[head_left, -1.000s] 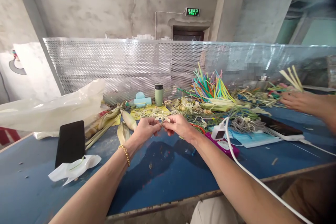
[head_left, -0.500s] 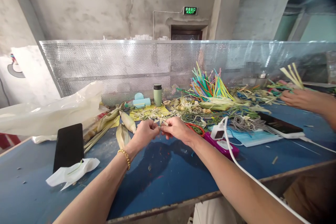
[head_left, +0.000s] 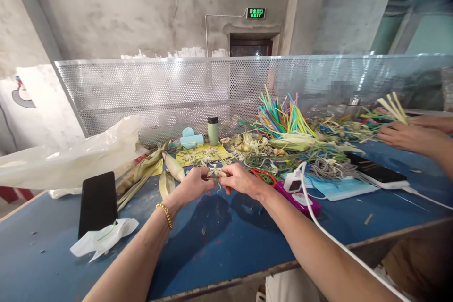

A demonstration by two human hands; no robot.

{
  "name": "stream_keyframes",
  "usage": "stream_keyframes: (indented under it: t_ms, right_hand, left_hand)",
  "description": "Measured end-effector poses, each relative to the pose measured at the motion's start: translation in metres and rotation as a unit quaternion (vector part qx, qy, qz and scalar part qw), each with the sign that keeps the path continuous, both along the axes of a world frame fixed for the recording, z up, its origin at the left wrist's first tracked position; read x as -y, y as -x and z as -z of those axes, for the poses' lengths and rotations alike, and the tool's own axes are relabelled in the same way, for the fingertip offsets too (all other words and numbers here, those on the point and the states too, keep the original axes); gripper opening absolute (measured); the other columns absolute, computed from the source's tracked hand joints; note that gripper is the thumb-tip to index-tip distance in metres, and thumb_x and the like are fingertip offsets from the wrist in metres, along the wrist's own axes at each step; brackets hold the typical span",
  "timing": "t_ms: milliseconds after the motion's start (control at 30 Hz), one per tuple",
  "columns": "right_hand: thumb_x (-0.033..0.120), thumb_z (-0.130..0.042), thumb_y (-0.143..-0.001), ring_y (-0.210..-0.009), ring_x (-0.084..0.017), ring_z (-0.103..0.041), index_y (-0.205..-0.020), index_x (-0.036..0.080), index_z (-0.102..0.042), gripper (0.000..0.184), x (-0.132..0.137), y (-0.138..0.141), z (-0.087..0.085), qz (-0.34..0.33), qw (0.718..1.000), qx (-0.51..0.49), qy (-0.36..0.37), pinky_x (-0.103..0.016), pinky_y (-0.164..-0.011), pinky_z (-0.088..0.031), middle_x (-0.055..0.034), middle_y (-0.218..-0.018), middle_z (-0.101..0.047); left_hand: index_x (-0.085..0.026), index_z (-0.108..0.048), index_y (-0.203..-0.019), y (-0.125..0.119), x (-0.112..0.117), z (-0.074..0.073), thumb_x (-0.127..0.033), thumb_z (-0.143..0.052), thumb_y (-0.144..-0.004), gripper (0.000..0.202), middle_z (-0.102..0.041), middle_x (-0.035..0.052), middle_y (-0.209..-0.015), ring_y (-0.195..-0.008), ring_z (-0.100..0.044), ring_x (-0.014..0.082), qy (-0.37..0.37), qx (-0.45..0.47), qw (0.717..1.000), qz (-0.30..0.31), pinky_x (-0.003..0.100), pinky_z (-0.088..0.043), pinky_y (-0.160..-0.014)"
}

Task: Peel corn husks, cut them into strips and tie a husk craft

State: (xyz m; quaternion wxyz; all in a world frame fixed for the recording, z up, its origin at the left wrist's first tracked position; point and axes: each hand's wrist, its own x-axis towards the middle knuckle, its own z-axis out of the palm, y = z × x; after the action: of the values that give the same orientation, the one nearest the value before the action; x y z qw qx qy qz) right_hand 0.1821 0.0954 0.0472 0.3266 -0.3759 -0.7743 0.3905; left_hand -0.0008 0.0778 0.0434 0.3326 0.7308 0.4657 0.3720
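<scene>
Above the blue desk, left hand and right hand pinch a small pale straw-coloured husk strip, fingers mostly hiding it.

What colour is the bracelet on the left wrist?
Gold, made of small beads; the bracelet shows best in the head view.

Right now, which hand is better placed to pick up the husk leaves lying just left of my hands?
Left, probably. The left hand lies beside the husk leaves; the right hand is farther off. Both hands pinch a husk strip.
</scene>
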Motion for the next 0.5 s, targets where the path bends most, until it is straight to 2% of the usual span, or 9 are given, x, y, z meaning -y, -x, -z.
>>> stream_keyframes:
  t_ms: [100, 167, 333, 400, 500]
  right_hand:
    - [0.019, -0.056, -0.072, -0.045, -0.01, -0.053, -0.059, 0.018, -0.053, 0.013, -0.002, -0.002, 0.0, -0.005, 0.999, -0.028, 0.024, -0.021, -0.048, -0.036, 0.0037, -0.047, -0.056]
    - [0.021, -0.057, -0.073, -0.045, -0.01, -0.053, -0.059, 0.018, -0.054, 0.014, -0.001, -0.002, -0.001, 0.0, 0.999, -0.04, 0.033, -0.021, -0.048, -0.036, 0.0033, -0.048, -0.056]
    - [0.019, -0.057, -0.073, -0.044, -0.01, -0.05, -0.056, 0.018, -0.05, 0.019, 0.003, 0.0, -0.003, 0.003, 0.998, -0.043, 0.035, -0.021, -0.047, -0.034, 0.0028, -0.044, -0.054]
    - [0.019, -0.056, -0.074, -0.045, -0.01, -0.052, -0.057, 0.018, -0.051, 0.018, 0.005, 0.0, -0.004, -0.001, 0.999, -0.037, 0.024, -0.022, -0.049, -0.036, 0.0026, -0.046, -0.055]
    - [0.023, -0.058, -0.076, -0.053, -0.011, -0.053, -0.061, 0.017, -0.055, 0.017, 0.006, -0.001, -0.008, 0.013, 0.999, -0.018, -0.033, -0.021, -0.052, -0.036, 0.0023, -0.053, -0.058]
  left_hand:
    - [-0.014, -0.06, -0.074, -0.001, 0.002, -0.002, -0.033, -0.065, -0.072, 0.019, -0.063, 0.0008, -0.065, -0.059, -0.057, 0.0131, 0.024, 0.057, 0.997, 0.043, 0.023, -0.039, -0.054]
    - [-0.014, -0.061, -0.078, -0.003, 0.003, -0.002, -0.038, -0.066, -0.074, 0.025, -0.065, 0.0024, -0.07, -0.064, -0.058, 0.0136, 0.027, 0.094, 0.994, 0.056, 0.024, -0.042, -0.058]
    - [-0.014, -0.059, -0.067, -0.009, 0.005, 0.002, -0.037, -0.067, -0.075, 0.026, -0.06, 0.0004, -0.062, -0.059, -0.051, 0.0112, -0.023, 0.128, 0.991, -0.007, 0.024, -0.038, -0.057]
    - [-0.015, -0.057, -0.064, -0.01, 0.005, 0.003, -0.039, -0.068, -0.073, 0.028, -0.059, 0.0003, -0.059, -0.056, -0.05, 0.0109, -0.011, 0.147, 0.989, -0.015, 0.024, -0.038, -0.056]
    - [-0.014, -0.058, -0.063, -0.01, 0.005, 0.002, -0.04, -0.068, -0.073, 0.03, -0.06, 0.001, -0.058, -0.056, -0.05, 0.0112, 0.01, 0.163, 0.986, -0.019, 0.024, -0.038, -0.057]
